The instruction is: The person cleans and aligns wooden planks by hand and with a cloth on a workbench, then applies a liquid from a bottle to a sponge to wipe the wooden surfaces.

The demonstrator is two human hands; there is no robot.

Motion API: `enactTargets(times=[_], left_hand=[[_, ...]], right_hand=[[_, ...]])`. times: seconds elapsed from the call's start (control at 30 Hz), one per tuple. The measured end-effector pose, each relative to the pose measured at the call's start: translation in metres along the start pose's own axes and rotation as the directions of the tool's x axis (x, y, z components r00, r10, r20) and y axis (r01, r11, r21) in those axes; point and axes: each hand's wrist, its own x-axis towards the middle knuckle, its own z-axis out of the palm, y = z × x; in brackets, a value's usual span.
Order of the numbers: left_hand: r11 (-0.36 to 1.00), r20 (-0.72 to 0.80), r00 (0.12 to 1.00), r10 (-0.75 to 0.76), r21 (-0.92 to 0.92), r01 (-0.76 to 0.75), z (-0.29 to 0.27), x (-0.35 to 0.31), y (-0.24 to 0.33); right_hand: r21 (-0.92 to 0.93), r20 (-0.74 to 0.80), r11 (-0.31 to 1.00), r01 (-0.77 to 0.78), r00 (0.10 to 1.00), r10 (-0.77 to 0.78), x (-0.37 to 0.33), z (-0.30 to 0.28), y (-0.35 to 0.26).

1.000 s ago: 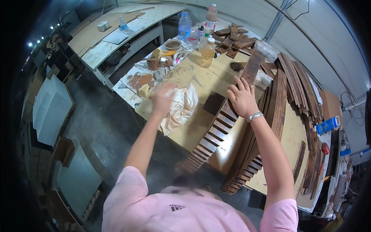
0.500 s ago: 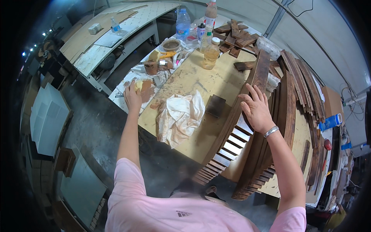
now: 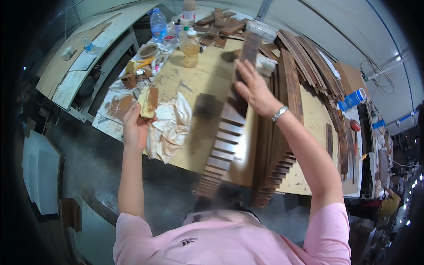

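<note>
My left hand (image 3: 136,123) grips a yellow sponge (image 3: 145,106) with a brown-coated side, held up at the table's left edge. Behind it lies a patch of brown paste (image 3: 120,107) on a flat sheet. My right hand (image 3: 259,93) rests with fingers stretched out on a long dark wooden piece (image 3: 236,105), which has a row of slots toward its near end. A second slotted wooden piece (image 3: 289,99) lies to its right. Between my hands are a crumpled white cloth (image 3: 170,132) and a small dark flat block (image 3: 205,105).
Bottles, including one of amber liquid (image 3: 191,52), stand at the back beside a bowl (image 3: 148,51). Loose wood offcuts (image 3: 221,24) pile up behind. Long dark strips (image 3: 304,62), a blue container (image 3: 352,100) and a red-headed tool (image 3: 354,126) are at the right.
My left hand has lifted the sponge off the brown paste and brought it rightward, nearer the white cloth. My right hand stays on the slotted wood. The view has swung right.
</note>
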Motion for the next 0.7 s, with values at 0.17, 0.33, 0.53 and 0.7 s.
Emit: enactTargets(times=[0.17, 0.33, 0.53, 0.7], left_hand=[[0.996, 0.241, 0.97, -0.026, -0.081, 0.046, 0.103, -0.113, -0.025], [0.989, 0.222, 0.967, -0.125, -0.045, 0.139, 0.172, -0.183, -0.083], [0.935, 0.093, 0.996, -0.001, 0.352, -0.032, 0.24, -0.219, -0.124], [0.632, 0.146, 0.95, 0.275, 0.718, -0.293, 0.285, -0.214, -0.138]], right_hand=[[-0.255, 0.145, 0.967, -0.028, 0.987, 0.067, -0.055, -0.087, 0.034], [-0.291, 0.399, 0.949, 0.118, 0.917, 0.008, -0.114, -0.107, 0.044], [-0.201, 0.244, 0.945, 0.259, 0.947, -0.208, -0.117, -0.082, 0.069], [-0.163, 0.186, 0.926, 0.341, 0.932, -0.311, -0.112, -0.078, 0.072]])
